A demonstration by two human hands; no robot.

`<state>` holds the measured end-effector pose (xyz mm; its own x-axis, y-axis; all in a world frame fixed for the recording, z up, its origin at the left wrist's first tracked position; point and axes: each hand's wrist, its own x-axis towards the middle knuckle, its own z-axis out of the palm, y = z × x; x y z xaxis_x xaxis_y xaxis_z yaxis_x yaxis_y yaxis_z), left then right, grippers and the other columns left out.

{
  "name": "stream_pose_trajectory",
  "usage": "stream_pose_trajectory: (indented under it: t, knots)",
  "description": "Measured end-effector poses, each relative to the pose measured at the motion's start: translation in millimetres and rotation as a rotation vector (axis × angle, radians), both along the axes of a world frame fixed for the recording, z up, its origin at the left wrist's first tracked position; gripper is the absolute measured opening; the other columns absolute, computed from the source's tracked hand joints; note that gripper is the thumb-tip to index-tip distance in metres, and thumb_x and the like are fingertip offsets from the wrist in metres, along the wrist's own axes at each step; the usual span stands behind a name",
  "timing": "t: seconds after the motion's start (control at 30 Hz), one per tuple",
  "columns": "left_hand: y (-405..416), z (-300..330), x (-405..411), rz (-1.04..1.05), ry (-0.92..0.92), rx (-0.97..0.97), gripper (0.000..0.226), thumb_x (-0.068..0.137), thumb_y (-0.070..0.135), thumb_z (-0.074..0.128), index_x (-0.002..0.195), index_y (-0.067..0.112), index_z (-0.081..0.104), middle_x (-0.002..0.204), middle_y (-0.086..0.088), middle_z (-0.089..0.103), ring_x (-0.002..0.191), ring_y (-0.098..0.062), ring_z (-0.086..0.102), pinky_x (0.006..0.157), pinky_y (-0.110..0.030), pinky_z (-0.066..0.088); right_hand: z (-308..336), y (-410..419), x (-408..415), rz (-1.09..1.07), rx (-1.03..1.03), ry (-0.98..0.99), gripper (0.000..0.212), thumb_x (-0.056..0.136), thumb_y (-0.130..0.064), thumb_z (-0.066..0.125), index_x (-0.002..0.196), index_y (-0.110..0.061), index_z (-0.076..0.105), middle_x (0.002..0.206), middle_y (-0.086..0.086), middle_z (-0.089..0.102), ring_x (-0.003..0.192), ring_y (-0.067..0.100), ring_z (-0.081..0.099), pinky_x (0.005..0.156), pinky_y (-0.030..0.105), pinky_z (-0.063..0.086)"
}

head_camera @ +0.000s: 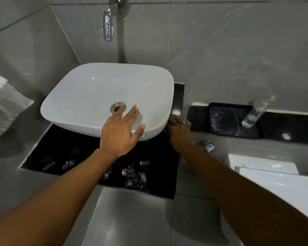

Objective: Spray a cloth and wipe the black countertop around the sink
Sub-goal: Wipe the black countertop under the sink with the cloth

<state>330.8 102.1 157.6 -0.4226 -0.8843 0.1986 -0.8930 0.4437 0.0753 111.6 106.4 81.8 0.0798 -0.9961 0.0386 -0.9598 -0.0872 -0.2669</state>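
Head view: right hand [179, 134] presses cloth [182, 121] at countertop [75, 153] edge; left hand [120, 133] spread over sink [89, 91].

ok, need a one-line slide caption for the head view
Right hand presses a cloth onto the black countertop beside the white basin; left hand hovers open over its rim.

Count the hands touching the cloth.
1. The right hand presses the cloth onto the black countertop beside the sink's right edge. The left hand hangs open over the sink's front rim, away from the cloth.
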Motion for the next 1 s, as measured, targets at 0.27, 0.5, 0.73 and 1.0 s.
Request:
stream_pose_trajectory:
  t: [0.27,0.5,0.73,1.0]
  knots:
    - [5,3,-3,0.019,-0.001,0.007,0.070,0.096,0.058,0.016,0.148,0.017,0.036,0.155,0.002,0.038,0.147,-0.026,0.022,0.107,-0.045,0.035,-16,215,84,0.138,-0.006,-0.052,0.057,0.071,-0.015,0.044,0.122,-0.020,0.068,0.138,0.001,0.060,0.125,0.030,0.056,0.102,0.042,0.043]
    - [7,-1,-3,0.030,-0.017,-0.001,0.071,0.095,0.058,0.015,0.149,0.017,0.036,0.156,0.003,0.036,0.148,-0.025,0.020,0.110,-0.043,0.033,-4,148,52,0.040,-0.003,-0.059,0.062,0.068,-0.006,0.050,0.126,-0.019,0.065,0.140,0.001,0.058,0.129,0.032,0.053,0.099,0.046,0.048]
    - [3,1,-4,0.055,-0.010,-0.007,0.072,0.095,0.061,0.015,0.149,0.017,0.036,0.154,0.002,0.039,0.147,-0.025,0.023,0.108,-0.042,0.036,7,-11,18,-0.259,-0.012,-0.135,0.044,0.096,-0.018,0.047,0.139,-0.015,0.050,0.148,0.007,0.046,0.139,0.028,0.033,0.112,0.042,0.030]
    - [1,-1,-1,0.055,0.009,0.005,0.072,0.093,0.059,0.025,0.148,0.014,0.035,0.155,-0.001,0.039,0.145,-0.030,0.027,0.105,-0.046,0.039,2,68,49,-0.128,-0.007,-0.033,0.068,0.081,-0.011,0.060,0.146,-0.023,0.042,0.155,0.000,0.037,0.144,0.029,0.028,0.116,0.046,0.024]
